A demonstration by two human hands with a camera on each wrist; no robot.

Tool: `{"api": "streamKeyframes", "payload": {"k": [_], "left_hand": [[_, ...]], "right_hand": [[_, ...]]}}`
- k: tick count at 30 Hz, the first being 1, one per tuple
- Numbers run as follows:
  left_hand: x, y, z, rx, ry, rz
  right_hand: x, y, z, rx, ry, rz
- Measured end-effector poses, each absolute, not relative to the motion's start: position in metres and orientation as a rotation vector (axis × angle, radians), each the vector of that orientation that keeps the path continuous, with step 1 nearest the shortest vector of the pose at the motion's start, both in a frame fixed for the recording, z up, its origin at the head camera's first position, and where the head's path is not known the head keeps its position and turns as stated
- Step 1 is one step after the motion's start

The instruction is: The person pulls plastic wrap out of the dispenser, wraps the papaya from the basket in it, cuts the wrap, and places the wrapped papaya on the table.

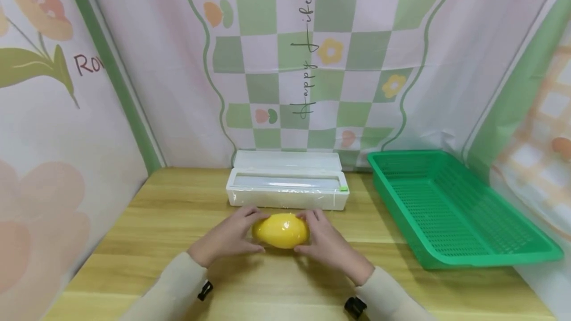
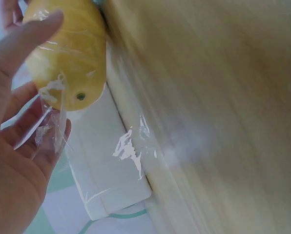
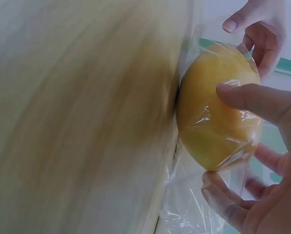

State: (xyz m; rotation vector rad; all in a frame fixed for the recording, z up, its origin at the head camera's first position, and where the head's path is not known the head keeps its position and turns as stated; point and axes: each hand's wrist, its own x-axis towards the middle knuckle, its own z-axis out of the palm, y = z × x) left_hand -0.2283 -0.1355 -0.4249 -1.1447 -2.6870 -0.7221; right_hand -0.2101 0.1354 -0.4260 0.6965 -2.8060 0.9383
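Note:
A yellow oval fruit (image 1: 281, 230) lies on the wooden table (image 1: 178, 222), wrapped in clear cling film. My left hand (image 1: 250, 232) cups its left end and my right hand (image 1: 312, 232) its right end, fingers curled round it. In the left wrist view, a left finger lies along the fruit (image 2: 72, 53), and loose film (image 2: 48, 126) hangs over the left hand (image 2: 18, 146). In the right wrist view, the right hand (image 3: 262, 161) presses its thumb onto the fruit (image 3: 209, 107), with its fingers below. Film (image 3: 184, 204) trails onto the table.
A white cling film dispenser box (image 1: 287, 185) with its lid up sits just behind the fruit. A green mesh basket (image 1: 450, 207) stands at the right. Patterned cloth walls close off the back and both sides.

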Motion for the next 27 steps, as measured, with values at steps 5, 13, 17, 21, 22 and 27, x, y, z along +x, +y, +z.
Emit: {"api": "streamKeyframes", "payload": {"k": [5, 13, 17, 21, 22, 27], "left_hand": [[-0.230, -0.131, -0.429, -1.147, -2.653, -0.715], [-0.225, -0.129, -0.430, -1.105, -2.674, -0.758], [-0.222, -0.129, -0.429, -1.113, -2.660, -0.758], [-0.221, -0.129, -0.428, -1.062, -2.718, -0.788], [-0.221, -0.129, -0.429, -1.044, -2.736, -0.798], [-0.225, -0.127, -0.430, -1.000, -2.766, -0.830]], "right_hand": [[-0.211, 0.137, -0.429, 0.679, -2.806, 0.969], [-0.207, 0.143, -0.429, 0.692, -2.801, 1.051], [-0.205, 0.145, -0.429, 0.706, -2.804, 1.055], [-0.207, 0.147, -0.429, 0.714, -2.825, 1.043], [-0.208, 0.147, -0.429, 0.716, -2.830, 1.045], [-0.210, 0.146, -0.427, 0.712, -2.854, 1.045]]}}
